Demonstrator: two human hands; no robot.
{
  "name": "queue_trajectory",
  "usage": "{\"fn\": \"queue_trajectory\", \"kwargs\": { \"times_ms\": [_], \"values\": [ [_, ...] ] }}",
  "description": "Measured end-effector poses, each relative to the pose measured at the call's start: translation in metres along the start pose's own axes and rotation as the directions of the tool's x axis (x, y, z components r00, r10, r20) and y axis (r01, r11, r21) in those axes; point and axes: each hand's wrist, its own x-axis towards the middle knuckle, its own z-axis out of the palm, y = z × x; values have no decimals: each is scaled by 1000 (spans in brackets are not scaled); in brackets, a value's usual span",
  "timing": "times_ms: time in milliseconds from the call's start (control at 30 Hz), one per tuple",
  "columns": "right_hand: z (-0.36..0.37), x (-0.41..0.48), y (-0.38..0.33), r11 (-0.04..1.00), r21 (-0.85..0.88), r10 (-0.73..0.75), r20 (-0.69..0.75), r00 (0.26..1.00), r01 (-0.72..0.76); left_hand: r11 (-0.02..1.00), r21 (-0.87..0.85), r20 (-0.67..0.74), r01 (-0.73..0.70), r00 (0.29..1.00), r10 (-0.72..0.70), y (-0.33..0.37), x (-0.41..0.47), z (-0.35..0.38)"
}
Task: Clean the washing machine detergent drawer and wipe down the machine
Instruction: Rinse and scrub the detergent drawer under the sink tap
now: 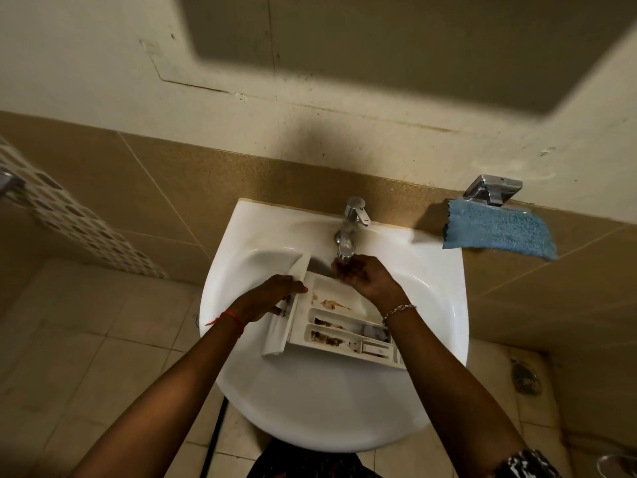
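Detergent drawer (331, 322), white and divided into compartments, was seen lying in the basin of a white sink (310, 408), its front panel toward the left rim and its body reaching toward the right. Brown residue was smeared in the large compartment and along the two narrow compartments nearer the front edge of the sink. At the near edge, both forearms were extended over the front rim. A red thread (230, 317) was worn on the left wrist and a silver chain bracelet (398, 310) on the right. The left hand (272, 294) was closed on the drawer's front panel, fingers laid over its top edge, so that the drawer was held in place. The right hand (362, 276) was held farther back, over the drawer's far corner, cupped with the palm turned up directly beneath the spout of a chrome tap (351, 225); it gripped nothing, and whether water was running could not be told. The tap was mounted at the middle of the sink's back edge, against the tiled wall. Beyond the sink's far right corner, a blue cloth (499, 232) was hung from a chrome wall fitting (493, 189).
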Motion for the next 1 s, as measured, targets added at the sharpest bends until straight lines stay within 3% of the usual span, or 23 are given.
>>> {"fn": "queue_trajectory", "kwargs": {
  "times_ms": [300,367,467,533,600,700,767,900,1000],
  "values": [
    [17,14,20,995,-81,82,216,973,-66,998,-62,-7,-7,1000,7,-4,-6,3],
    [10,12,22,971,-212,163,230,959,-114,996,-86,-20,-16,1000,14,-8,-7,3],
    [2,5,16,828,-512,373,197,907,-229,995,-99,-48,-28,999,24,-10,-6,5],
    [3,0,8,773,-584,382,116,917,-248,995,-94,-61,-34,998,28,-10,-7,6],
    [5,-1,1,815,-541,287,67,956,-207,994,-98,-61,-39,998,33,-10,-6,6],
    [6,-2,-1,954,-269,171,119,978,-134,993,-105,-70,-49,997,41,-8,-9,9],
    [7,-4,0,985,-136,128,159,979,-107,993,-106,-91,-56,995,46,-7,-10,11],
    [8,-4,4,993,-83,102,157,982,-90,993,-99,-109,-63,993,52,-7,-13,13],
    [5,-7,6,975,-176,166,171,971,-136,992,-104,-110,-72,992,60,-8,-11,12]
  ]
}}
